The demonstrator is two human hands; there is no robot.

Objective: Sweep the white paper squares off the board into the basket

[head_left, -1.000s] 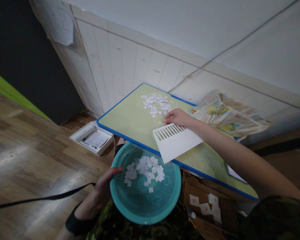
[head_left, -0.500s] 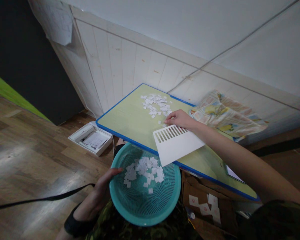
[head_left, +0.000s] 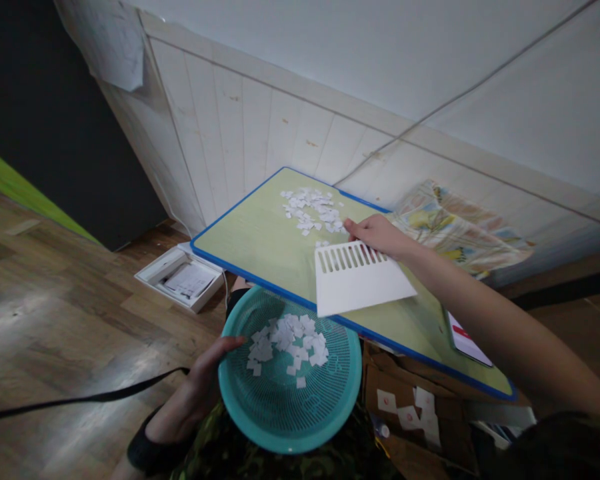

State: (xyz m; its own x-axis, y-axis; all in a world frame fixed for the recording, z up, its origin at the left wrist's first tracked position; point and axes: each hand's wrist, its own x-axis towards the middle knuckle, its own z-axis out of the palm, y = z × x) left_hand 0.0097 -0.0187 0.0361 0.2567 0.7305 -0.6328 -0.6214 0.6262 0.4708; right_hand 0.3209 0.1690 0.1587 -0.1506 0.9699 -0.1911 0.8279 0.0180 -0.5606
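The fingers (head_left: pixel 351 227) of the right hand (head_left: pixel 377 235) are drawn together at the upper edge of a white slotted sheet (head_left: pixel 365 288), gripping it, with some of their reddish tone showing through the slots. The sheet is flat, smooth and plain, roughly four-sided with crisp corners; a row of narrow, round-ended slots runs along its upper edge, and the rest is unbroken. It is above the near part of the pale green tabletop (head_left: pixel 253 230), its lower left corner overlapping the blue edging. Just beyond the fingertips lies a loose scatter of small white paper squares (head_left: pixel 314 208). Nearer the body, the left hand (head_left: pixel 213 363) has its thumb over the rim of a round turquoise mesh basket (head_left: pixel 290 441); its other fingers are hidden. Inside, more white squares (head_left: pixel 286 337) are heaped, several overlapping, one apart from the pile.
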